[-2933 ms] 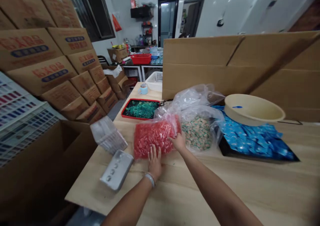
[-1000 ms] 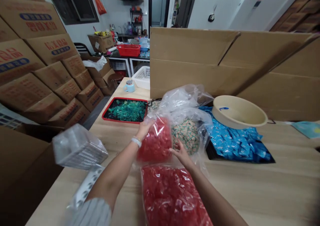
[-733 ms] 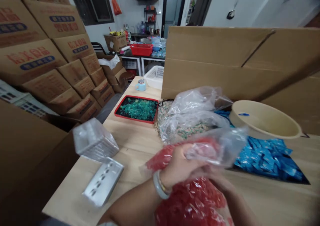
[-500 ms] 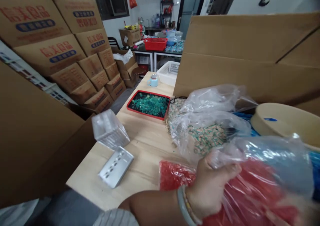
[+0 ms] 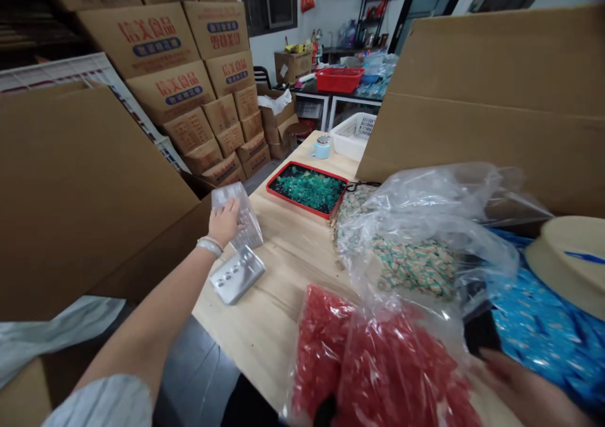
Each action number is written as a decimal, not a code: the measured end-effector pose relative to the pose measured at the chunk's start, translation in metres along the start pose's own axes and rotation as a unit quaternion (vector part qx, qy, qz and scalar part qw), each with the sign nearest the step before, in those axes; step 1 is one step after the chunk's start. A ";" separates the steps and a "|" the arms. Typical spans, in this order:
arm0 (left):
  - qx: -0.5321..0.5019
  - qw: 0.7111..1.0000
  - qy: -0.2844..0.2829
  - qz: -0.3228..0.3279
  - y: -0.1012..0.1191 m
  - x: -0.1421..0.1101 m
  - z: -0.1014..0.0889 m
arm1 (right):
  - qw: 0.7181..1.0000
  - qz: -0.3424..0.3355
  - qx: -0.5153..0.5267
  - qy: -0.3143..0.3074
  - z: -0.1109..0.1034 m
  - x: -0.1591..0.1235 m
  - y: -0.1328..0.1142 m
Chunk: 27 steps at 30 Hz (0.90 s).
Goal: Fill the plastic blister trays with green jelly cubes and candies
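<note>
- OK, left hand (image 5: 224,222): palm down on a clear plastic tray stack (image 5: 248,222), fingers draped over its top. Can't tell if it's actually gripping.
- Stack is on the left side of the wooden table (image 5: 283,275), straight ahead of that hand. Long axis runs roughly fore-aft, slightly tilted.
- Grey moulded tray (image 5: 236,277) with round cavities lies just in front of the stack, long axis crosswise, looks touching.
- Right hand (image 5: 524,392): only the fingers show, at the bottom-right frame edge. Extended, open, holding nothing visible, just beside the bag of red granules (image 5: 392,370). Contact unclear.
- Left hand is the nearer one to the stack; right hand is well apart from it.
- Around the red bag: clear bag of green-and-tan sachets (image 5: 406,263) behind it, blue packets (image 5: 543,345) to its right, cream basin (image 5: 571,257) beyond those.
- Farther along the table: red-rimmed tray of green pieces (image 5: 307,188).
- Cardboard sheet (image 5: 496,99) stands upright behind the bags.
</note>
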<state>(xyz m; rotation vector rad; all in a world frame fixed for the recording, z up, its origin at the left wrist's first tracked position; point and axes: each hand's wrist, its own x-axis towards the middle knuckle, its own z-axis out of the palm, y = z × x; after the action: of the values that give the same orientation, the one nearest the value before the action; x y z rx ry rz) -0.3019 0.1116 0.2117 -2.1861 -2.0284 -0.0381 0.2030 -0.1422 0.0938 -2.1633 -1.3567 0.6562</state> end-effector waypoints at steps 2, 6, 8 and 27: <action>0.042 0.997 -0.039 0.043 -0.024 0.007 0.007 | 0.999 -0.006 0.035 -0.039 0.003 0.013 -0.041; 0.051 0.987 -0.064 0.140 -0.070 0.014 0.011 | 0.963 -0.135 0.185 -0.144 0.093 0.024 -0.158; 0.037 0.979 -0.068 0.189 -0.095 0.021 0.011 | 0.940 -0.188 0.198 -0.205 0.169 0.032 -0.211; -0.127 0.943 0.024 0.306 -0.164 0.043 0.020 | 0.992 -0.118 -0.003 -0.047 0.386 0.132 -0.314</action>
<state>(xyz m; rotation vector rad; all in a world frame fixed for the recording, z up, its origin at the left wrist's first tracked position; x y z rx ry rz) -0.4634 0.1685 0.2138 -2.8442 -1.2922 -0.2859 -0.2003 0.1577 -0.0172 -1.9558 -1.6354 0.6669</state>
